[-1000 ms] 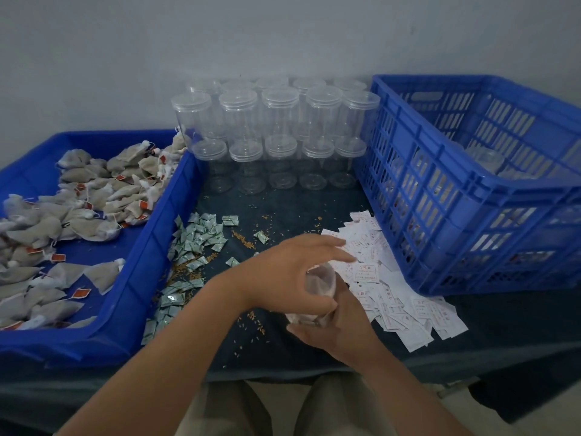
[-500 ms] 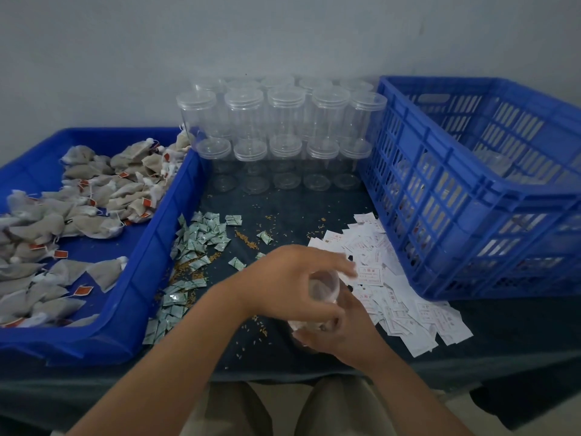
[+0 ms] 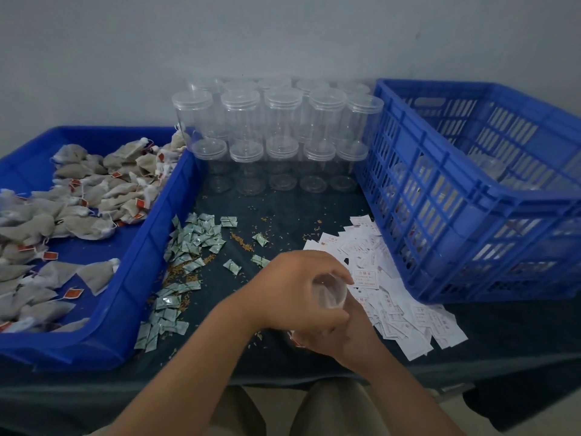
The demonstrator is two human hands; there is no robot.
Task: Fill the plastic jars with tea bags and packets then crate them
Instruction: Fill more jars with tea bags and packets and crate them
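Jar (image 3: 330, 297) is held just beside the white packets (image 3: 405, 313); left hand (image 3: 292, 291) curls over its top, right hand (image 3: 345, 338) grips its body (capping, probably). Next: into the crate (image 3: 471, 215).

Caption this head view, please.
Left hand and right hand grip a clear plastic jar near a blue slatted plastic crate.

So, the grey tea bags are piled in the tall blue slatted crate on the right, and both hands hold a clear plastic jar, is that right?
No: the head view shows the grey tea bags piled in the shallow blue plastic tray on the left. The left hand and right hand do hold the clear plastic jar.
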